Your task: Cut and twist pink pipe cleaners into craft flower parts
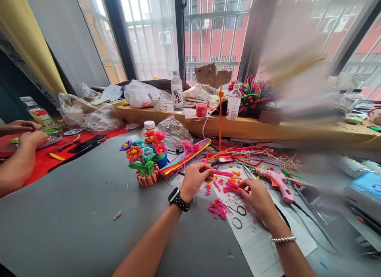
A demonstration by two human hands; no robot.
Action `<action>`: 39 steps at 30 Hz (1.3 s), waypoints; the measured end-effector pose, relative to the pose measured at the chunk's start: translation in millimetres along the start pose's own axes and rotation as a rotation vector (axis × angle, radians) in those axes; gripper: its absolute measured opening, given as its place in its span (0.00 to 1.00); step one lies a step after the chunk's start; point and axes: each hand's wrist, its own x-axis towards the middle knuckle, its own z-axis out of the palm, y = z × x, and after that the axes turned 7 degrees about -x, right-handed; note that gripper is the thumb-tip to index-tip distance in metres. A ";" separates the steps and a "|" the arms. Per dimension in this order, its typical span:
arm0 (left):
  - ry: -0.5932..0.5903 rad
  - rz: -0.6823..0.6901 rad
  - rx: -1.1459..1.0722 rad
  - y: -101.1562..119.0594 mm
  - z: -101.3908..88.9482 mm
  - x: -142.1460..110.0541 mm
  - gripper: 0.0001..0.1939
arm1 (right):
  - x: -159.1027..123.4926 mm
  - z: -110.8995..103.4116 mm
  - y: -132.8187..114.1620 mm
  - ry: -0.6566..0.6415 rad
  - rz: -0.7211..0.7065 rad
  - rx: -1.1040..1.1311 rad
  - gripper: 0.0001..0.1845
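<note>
My left hand [195, 179], with a black watch on its wrist, pinches one end of a short pink pipe cleaner [223, 174] that points to the right. Thumb and fingers of my right hand [258, 197] are closed on short pink pipe cleaner pieces [232, 185] over a sheet of printed paper [256, 249]. Small scissors [237, 222] lie between the hands, beside a heap of pink clippings [218, 209]. Orange and pink bits are scattered about the fingertips. Right of the right hand rests a pink glue gun [278, 181].
A pot of pipe cleaner flowers [147, 175] stands left of my hands, near a bundle of coloured pipe cleaners [184, 158]. Bottles [177, 94] and plastic bags line the window ledge [253, 128]. At far left, another person's hands [32, 138] work over a red mat. The far right is blurred.
</note>
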 end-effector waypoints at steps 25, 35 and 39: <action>0.082 0.148 0.087 -1.3 -2.0 0.2 0.12 | -2.1 -8.0 -6.7 0.244 0.064 0.063 0.12; 0.097 0.159 0.124 -3.1 -3.0 0.8 0.13 | -4.4 -6.1 -15.7 0.179 0.098 0.208 0.12; 0.078 0.158 0.129 -3.5 -2.5 0.8 0.12 | -4.0 -8.3 -15.6 0.214 0.159 0.285 0.12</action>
